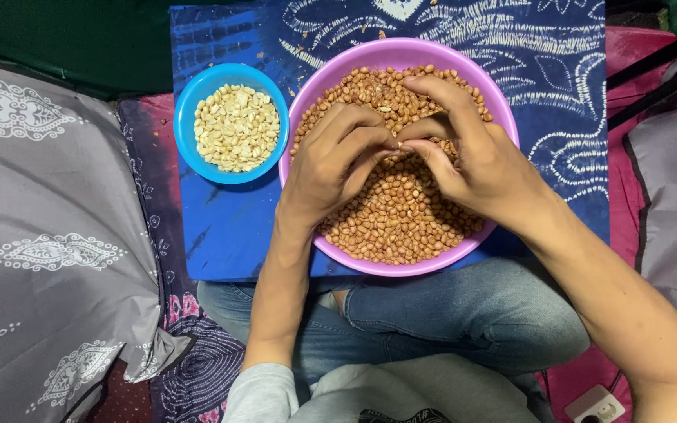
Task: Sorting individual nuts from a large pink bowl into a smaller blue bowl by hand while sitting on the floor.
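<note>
1. Round purple plastic bowl (503, 117) of brown-skinned peanuts (401, 211), centre, on blue patterned cloth (221, 227).
2. Left hand (334, 168) & right hand (472, 153) meet over bowl, fingertips pinched together on sth tiny, prob. one peanut; too small to confirm, axis can't tell.
3. Small round blue plastic bowl (186, 106) w/ pale skinned peanuts (237, 129), just beside purple bowl's left.
4. Grey patterned cushion (48, 235) at left.
5. White plug (595, 406) bottom right.
</note>
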